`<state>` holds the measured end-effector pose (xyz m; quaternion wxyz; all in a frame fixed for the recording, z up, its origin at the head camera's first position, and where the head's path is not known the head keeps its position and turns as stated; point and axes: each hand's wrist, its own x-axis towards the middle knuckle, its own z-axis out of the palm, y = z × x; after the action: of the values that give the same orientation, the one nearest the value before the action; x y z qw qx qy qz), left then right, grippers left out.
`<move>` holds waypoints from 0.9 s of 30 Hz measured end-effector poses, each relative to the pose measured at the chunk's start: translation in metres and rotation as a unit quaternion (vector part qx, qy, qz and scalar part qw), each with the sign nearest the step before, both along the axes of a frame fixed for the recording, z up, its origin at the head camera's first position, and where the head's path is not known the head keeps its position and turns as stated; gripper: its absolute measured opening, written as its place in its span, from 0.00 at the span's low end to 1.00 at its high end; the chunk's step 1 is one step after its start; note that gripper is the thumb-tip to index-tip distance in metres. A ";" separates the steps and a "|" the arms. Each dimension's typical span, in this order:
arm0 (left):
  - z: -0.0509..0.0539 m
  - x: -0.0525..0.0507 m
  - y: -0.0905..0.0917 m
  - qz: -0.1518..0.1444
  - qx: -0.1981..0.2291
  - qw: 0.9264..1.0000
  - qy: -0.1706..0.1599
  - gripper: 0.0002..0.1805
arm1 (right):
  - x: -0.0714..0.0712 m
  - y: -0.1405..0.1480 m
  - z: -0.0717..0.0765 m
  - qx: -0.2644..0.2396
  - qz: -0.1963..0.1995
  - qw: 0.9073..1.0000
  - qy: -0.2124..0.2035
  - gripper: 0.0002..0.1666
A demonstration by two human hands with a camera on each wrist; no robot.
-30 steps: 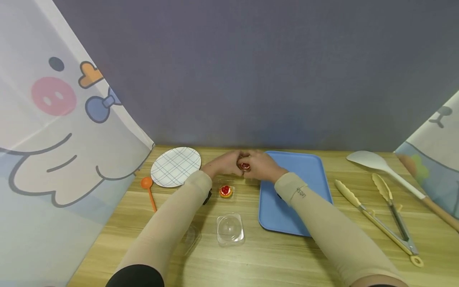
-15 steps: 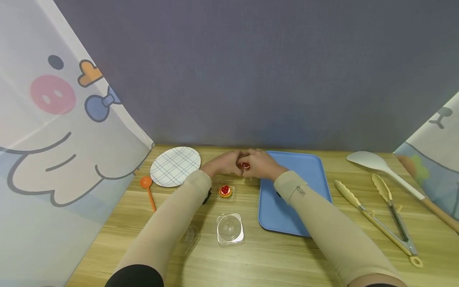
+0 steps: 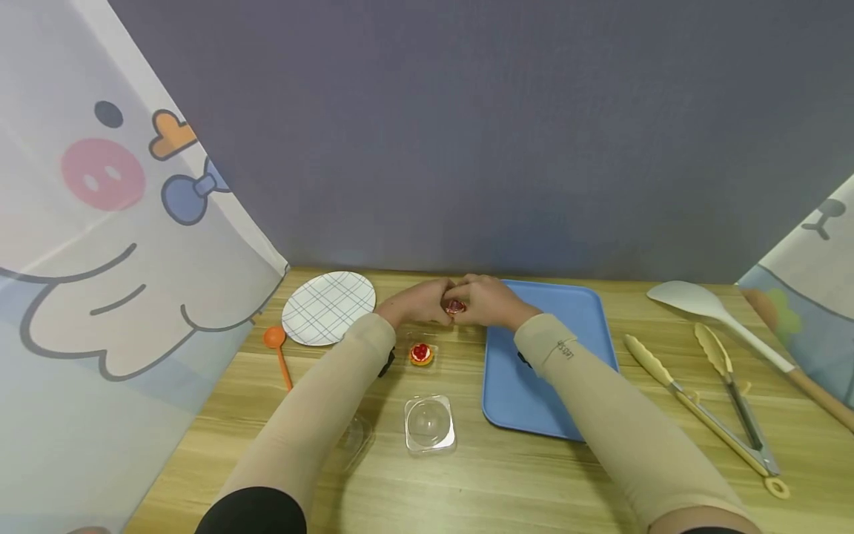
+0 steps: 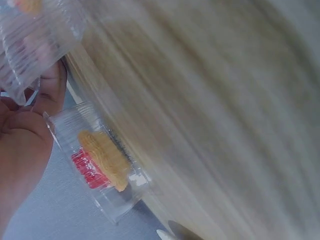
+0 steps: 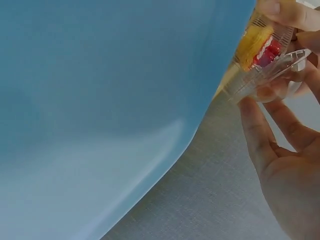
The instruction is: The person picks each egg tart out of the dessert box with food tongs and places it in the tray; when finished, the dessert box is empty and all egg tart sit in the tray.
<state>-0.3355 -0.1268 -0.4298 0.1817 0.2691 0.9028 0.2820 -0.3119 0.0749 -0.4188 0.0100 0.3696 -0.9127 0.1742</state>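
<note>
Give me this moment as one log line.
left hand, right hand: together hold boxed tart | second boxed tart: on table | blue tray: partly beneath right sleeve

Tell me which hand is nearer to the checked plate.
Left. The left hand is just right of the checked plate, at the near side of a clear box; the right hand is farther right, across that box.

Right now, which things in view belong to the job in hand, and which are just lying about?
Part of the job, it seems:
left hand and right hand, both holding the boxed tart
second tart, in clear plastic
clear plastic shell, probably

Apparently just lying about, no hand on them:
checked plate
orange spoon
blue tray
tongs
white ladle
</note>
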 end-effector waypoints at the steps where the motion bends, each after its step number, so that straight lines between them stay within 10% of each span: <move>1: 0.000 0.000 0.000 0.002 -0.001 1.000 0.000 0.34 | 0.000 0.000 0.000 0.001 -0.001 1.000 0.001 0.28; 6: 0.001 0.001 -0.001 0.006 -0.010 1.000 -0.001 0.39 | -0.001 0.005 0.003 -0.028 -0.021 0.996 -0.082 0.29; 12: 0.005 0.003 0.000 0.009 -0.023 1.000 -0.008 0.47 | -0.010 0.029 0.005 -0.123 -0.075 0.965 -0.217 0.30; 27: 0.006 0.002 0.000 0.011 -0.043 0.999 -0.012 0.46 | 0.003 0.053 0.013 -0.236 -0.098 0.932 -0.257 0.32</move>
<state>-0.3337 -0.1265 -0.4233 0.2009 0.2481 0.9147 0.2479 -0.3093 0.1277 -0.4055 -0.1211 0.2081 -0.8481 0.4719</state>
